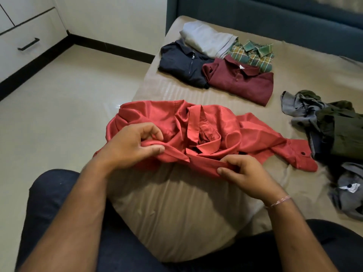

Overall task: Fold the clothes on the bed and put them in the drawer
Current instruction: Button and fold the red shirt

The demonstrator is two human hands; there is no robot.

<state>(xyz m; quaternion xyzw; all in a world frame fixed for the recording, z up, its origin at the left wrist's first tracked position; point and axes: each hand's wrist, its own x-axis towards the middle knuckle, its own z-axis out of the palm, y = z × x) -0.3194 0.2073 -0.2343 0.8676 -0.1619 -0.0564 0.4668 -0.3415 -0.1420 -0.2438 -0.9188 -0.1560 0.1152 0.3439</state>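
On the near part of the bed (294, 61), just beyond a beige pillow (176, 209), lay a red shirt (206, 124), rumpled, collar toward the near side, one cuffed sleeve trailing right. Left hand (129, 146) clamped on a bunched edge of the fabric, thumb and fingers pinched; right hand (245, 175) likewise pinched on the flat strip of the near edge, so neither hand empty nor slack. Farther off, toward the head of the bed, four folded garments close together: a navy shirt (182, 65), a maroon shirt (241, 83), a checked shirt (253, 54) and a grey garment (206, 40). At the right, well apart from those, an unfolded heap of green and grey clothes (334, 130). Across the floor at far left, a white drawer (21, 42) with a black handle, closed. Judged as roughly midway: four pieces done, one in hand, several waiting, nothing stowed. Best done by drawing the two grips apart to pull the near edge taut, then shaking or sliding the shirt flat, face down, with sleeves spread before any fold. Worth smoothing the creased body first, since slippery, shiny cloth probably slides out of a loose fold. Sleeves inward, then sides, then bottom up to match the finished pieces.
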